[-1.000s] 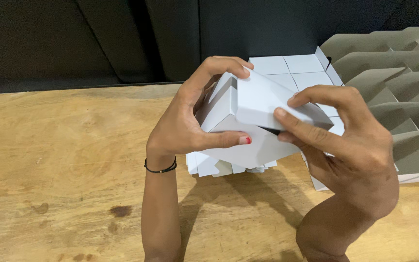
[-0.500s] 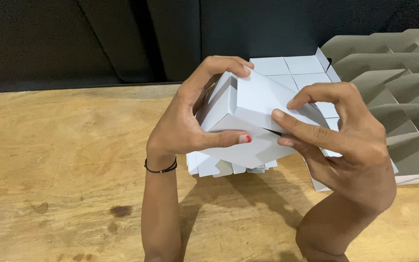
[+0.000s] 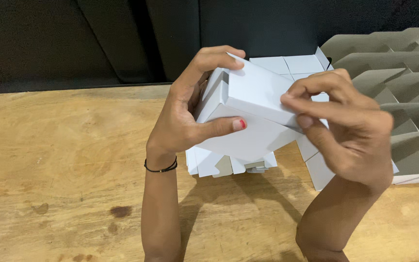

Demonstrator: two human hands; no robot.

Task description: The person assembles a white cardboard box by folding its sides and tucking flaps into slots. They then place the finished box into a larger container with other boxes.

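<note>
while raised off the table (image 3: 49, 145), the white box (image 3: 253, 111) sits between both hands' fingers (image 3: 311, 104)

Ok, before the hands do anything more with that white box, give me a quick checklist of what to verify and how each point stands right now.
1. Left hand has the white box: ok, thumb on the front face, fingers over the top edge.
2. Right hand on the box flap: ok, fingertips pinch its right edge.
3. Box off the wooden table: ok, it is held above the surface.
4. Flap fully closed: cannot tell, the hands hide the far edges.
5. Stack of flat white blanks out of the way: ok, it lies under the box, untouched.
6. Grey folded pieces apart from the hands: ok, they sit to the right.
</note>
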